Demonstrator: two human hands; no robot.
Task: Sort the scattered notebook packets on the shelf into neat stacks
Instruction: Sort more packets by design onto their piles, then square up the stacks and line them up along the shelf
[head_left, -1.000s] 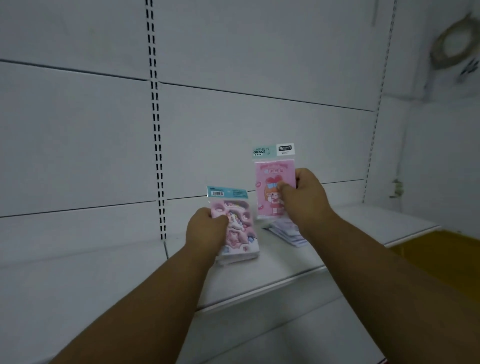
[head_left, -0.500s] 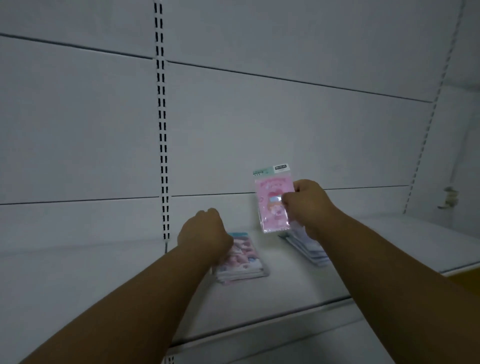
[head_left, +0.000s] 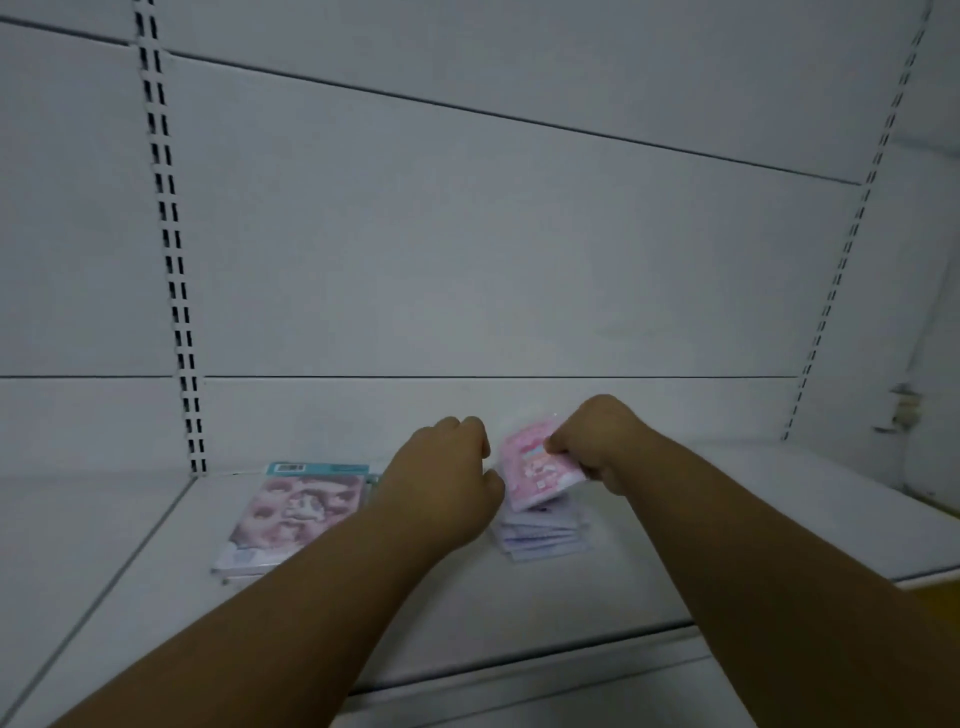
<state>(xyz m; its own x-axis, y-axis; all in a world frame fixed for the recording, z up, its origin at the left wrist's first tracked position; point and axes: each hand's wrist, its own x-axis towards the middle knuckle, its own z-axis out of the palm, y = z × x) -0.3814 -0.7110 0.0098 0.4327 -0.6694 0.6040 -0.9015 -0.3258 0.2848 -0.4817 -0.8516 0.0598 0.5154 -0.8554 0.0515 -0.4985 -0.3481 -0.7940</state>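
A pink notebook packet (head_left: 532, 470) is pinched in my right hand (head_left: 602, 441), tilted just above a small stack of pale packets (head_left: 543, 538) on the white shelf (head_left: 467, 613). To the left lies another stack of packets with a pink cartoon cover and a teal header (head_left: 293, 512), flat on the shelf. My left hand (head_left: 447, 475) hovers between the two stacks, fingers curled, holding nothing. Its fingertips are hidden behind the knuckles.
The shelf backs onto a white panel wall with two slotted uprights (head_left: 171, 270) (head_left: 852, 244). A seam in the shelf runs at the left (head_left: 104, 587). A yellow surface (head_left: 935, 592) shows past the shelf's right end.
My left hand has let go of the cartoon packet stack and moved right. My right hand lowered the pink packet down to the right stack. The view shifted right and down.
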